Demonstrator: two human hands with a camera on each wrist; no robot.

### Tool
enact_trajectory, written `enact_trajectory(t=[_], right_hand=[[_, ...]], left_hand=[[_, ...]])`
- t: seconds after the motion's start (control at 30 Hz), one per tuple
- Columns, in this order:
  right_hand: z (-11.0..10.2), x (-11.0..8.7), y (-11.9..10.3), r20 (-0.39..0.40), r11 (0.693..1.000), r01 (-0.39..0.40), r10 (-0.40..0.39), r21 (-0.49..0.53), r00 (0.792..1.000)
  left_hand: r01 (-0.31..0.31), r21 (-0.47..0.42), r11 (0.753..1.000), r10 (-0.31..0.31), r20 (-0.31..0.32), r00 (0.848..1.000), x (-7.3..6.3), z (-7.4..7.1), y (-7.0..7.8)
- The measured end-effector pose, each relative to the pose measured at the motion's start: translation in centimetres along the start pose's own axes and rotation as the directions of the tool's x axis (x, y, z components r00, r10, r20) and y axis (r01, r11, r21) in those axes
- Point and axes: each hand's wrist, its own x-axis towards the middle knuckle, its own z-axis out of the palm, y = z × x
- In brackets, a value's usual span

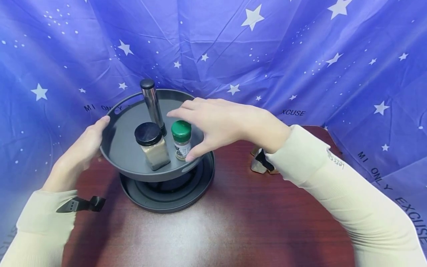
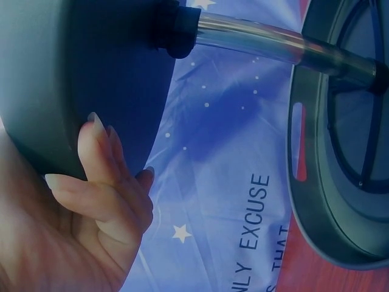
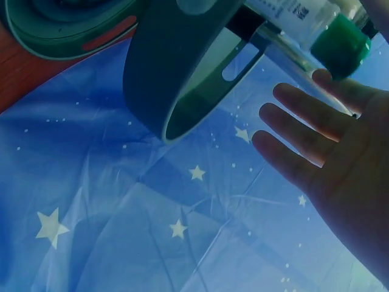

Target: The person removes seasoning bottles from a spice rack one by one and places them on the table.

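A round two-tier tray stands on the table, with an upper dark grey tray (image 1: pixel 123 129) joined by a metal pole (image 1: pixel 154 104) to a lower tray (image 1: pixel 170 205). At the upper rim's left side my left hand (image 1: pixel 85 144) grips the edge; in the left wrist view its fingers (image 2: pixel 100 149) curl against the tray's outside. A spice jar with a green cap (image 1: pixel 181 139) stands upright on the upper tray. Around it my right hand (image 1: pixel 217 120) spreads, fingers extended behind and thumb by its lower side; contact is unclear. Left of that jar is a black-lidded square jar (image 1: pixel 155 152) of tan powder.
Behind the right wrist, partly hidden, lie clear angular objects (image 1: pixel 259 166) on the reddish-brown table (image 1: pixel 253 218). A blue star-printed cloth (image 1: pixel 213 44) hangs close behind the tray and along both sides.
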Motion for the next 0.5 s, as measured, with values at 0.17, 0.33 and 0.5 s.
enact_trajectory(t=[0.17, 0.33, 0.5], right_hand=[[0.4, 0.4, -0.7, -0.018, 0.996, 0.056, -0.057, -0.074, 0.998], [0.6, 0.6, -1.3, -0.031, 0.991, 0.071, -0.075, -0.115, 0.997], [1.1, 1.0, -1.6, -0.05, 0.992, 0.074, -0.079, -0.107, 0.996]], left_hand=[[0.003, -0.004, 1.0, -0.003, -0.003, 1.0, 0.0, 0.0, 0.1], [0.01, -0.013, 1.0, -0.01, -0.002, 1.0, 0.0, 0.0, 0.1], [0.016, -0.014, 1.0, -0.016, 0.001, 1.0, 0.0, 0.0, 0.0]])
